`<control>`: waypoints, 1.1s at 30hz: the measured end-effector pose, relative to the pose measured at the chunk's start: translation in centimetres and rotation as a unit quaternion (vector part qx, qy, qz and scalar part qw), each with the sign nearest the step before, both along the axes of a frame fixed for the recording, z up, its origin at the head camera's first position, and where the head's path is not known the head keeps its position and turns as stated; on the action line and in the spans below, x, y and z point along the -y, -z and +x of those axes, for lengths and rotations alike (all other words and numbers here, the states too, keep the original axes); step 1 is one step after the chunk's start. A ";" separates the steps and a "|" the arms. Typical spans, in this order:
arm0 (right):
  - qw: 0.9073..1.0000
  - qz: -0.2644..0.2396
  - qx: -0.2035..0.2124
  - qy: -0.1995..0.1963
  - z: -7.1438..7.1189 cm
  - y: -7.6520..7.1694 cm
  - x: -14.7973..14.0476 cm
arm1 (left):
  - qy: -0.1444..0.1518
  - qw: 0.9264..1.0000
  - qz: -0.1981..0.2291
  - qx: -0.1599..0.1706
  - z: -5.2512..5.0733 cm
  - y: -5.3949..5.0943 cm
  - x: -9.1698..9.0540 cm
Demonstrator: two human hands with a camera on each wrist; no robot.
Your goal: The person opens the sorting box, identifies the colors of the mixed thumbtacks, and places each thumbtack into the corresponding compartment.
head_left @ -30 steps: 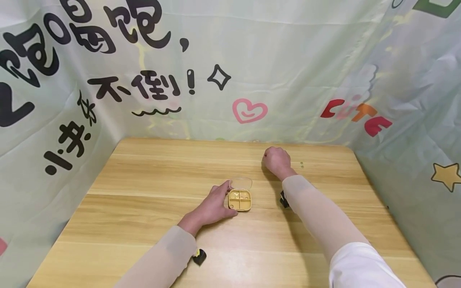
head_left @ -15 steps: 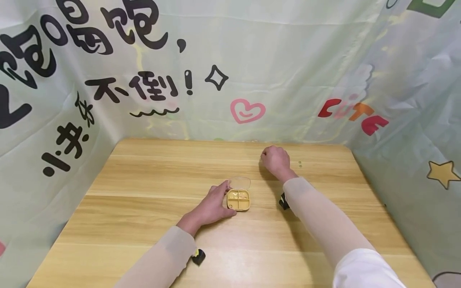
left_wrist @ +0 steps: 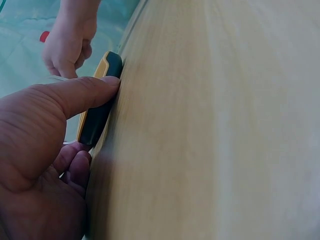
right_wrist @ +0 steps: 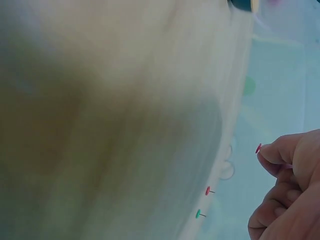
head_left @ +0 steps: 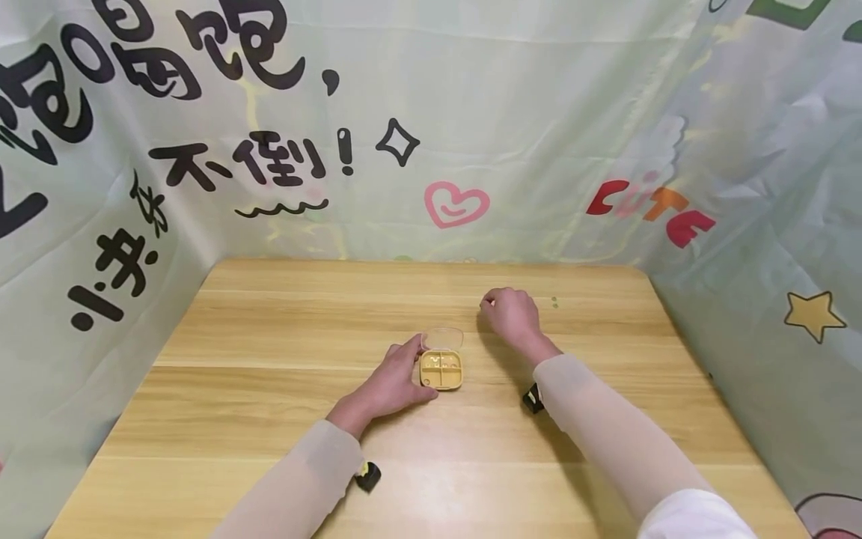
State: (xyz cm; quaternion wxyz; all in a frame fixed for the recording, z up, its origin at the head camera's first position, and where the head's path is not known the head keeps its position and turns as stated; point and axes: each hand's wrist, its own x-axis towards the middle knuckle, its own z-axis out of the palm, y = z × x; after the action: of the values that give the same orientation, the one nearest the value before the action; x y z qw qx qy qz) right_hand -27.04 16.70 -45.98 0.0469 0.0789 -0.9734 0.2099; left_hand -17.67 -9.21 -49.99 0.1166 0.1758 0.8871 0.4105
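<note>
A yellow pill box (head_left: 441, 378) with four compartments lies on the wooden table, its clear lid (head_left: 442, 339) raised at the back. Small pieces sit in some compartments, too small to identify. My left hand (head_left: 387, 382) grips the box from its left side, thumb at the front and fingers behind; the thumb (left_wrist: 95, 90) presses its edge in the left wrist view. Farther back to the right, my right hand (head_left: 513, 318) is above the table, pinching a small thumbtack (right_wrist: 258, 148) between thumb and index finger. Two more thumbtacks, one red (right_wrist: 208, 191) and one green (right_wrist: 198, 214), lie on the table.
The wooden table (head_left: 269, 329) has its back edge against a printed fabric backdrop (head_left: 525, 150). More fabric (head_left: 761, 247) hangs along the sides. Black wrist devices (head_left: 533, 399) sit under both forearms.
My right hand has lifted slightly and come nearer to me, and its pinching fingertips now show. The left hand keeps its grip on the pill box. The head view has shifted a little.
</note>
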 end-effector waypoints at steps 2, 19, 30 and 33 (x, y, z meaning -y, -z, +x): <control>1.000 -0.005 0.001 0.000 0.6 0.2 0.0 | 0.000 1.000 -0.003 0.000 0.0 -0.1 0.0; 0.997 -0.069 -0.012 0.011 4.7 0.7 -0.4 | -0.002 1.000 -0.008 0.009 0.0 0.0 0.0; 0.986 -0.157 0.018 0.043 6.9 1.2 0.1 | -0.001 1.000 -0.011 0.005 -0.1 0.1 0.1; 0.974 -0.215 0.044 0.060 7.5 1.2 0.4 | -0.001 1.000 -0.011 0.006 -0.1 0.1 0.1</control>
State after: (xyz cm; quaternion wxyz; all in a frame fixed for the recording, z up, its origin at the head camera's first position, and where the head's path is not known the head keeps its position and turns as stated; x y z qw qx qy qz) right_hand -19.49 16.28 -47.17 0.0325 -0.0006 -0.9095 0.4144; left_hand -17.72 -9.27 -50.11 0.1238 0.1709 0.8911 0.4017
